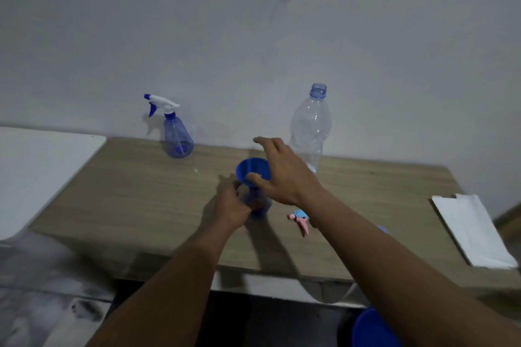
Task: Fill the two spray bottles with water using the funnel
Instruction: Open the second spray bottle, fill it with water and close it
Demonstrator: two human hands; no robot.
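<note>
A blue funnel (251, 170) sits in the neck of a blue spray bottle (260, 207) with its head off, in the middle of the wooden table (141, 194). My left hand (232, 204) grips that bottle's body. My right hand (282, 175) hovers spread over the funnel, its thumb touching the rim. A pink spray head (300, 220) lies on the table just right of the bottle. The other blue spray bottle (177, 135), with a white and blue head on, stands at the back left. A large clear plastic bottle (311, 127) without a cap stands at the back right.
White paper sheets (470, 232) lie at the table's right end. A white surface (36, 166) adjoins the table on the left. A blue round object (372, 329) shows below the table's front edge. The wall runs right behind the table.
</note>
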